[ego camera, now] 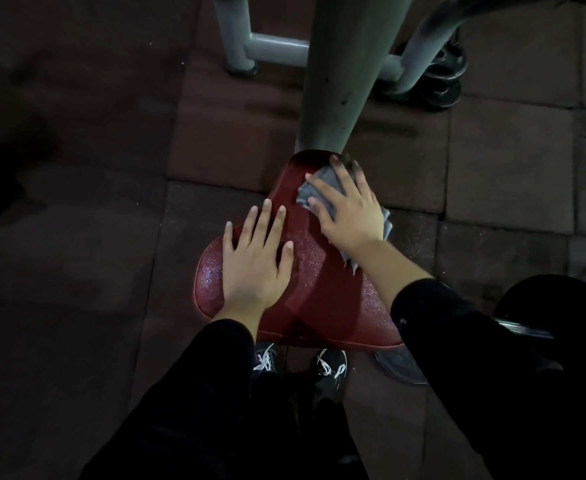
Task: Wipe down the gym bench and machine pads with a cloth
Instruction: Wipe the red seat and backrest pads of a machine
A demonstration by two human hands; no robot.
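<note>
A dark red textured seat pad (322, 292) fills the middle of the head view, narrowing toward a grey-green machine post (340, 74). My left hand (255, 261) rests flat on the pad's left half, fingers straight and spread. My right hand (348, 211) presses a grey cloth (314, 192) onto the pad's narrow far end, fingers spread over it. Part of the cloth sticks out under my right wrist at the pad's right edge.
Grey frame tubes (277, 46) run across the floor behind the post, with dark weight plates (443, 77) at the back right. A black round pad or plate (558, 306) sits at the right. My shoes (331, 370) stand on reddish rubber floor tiles (506, 157) below the seat.
</note>
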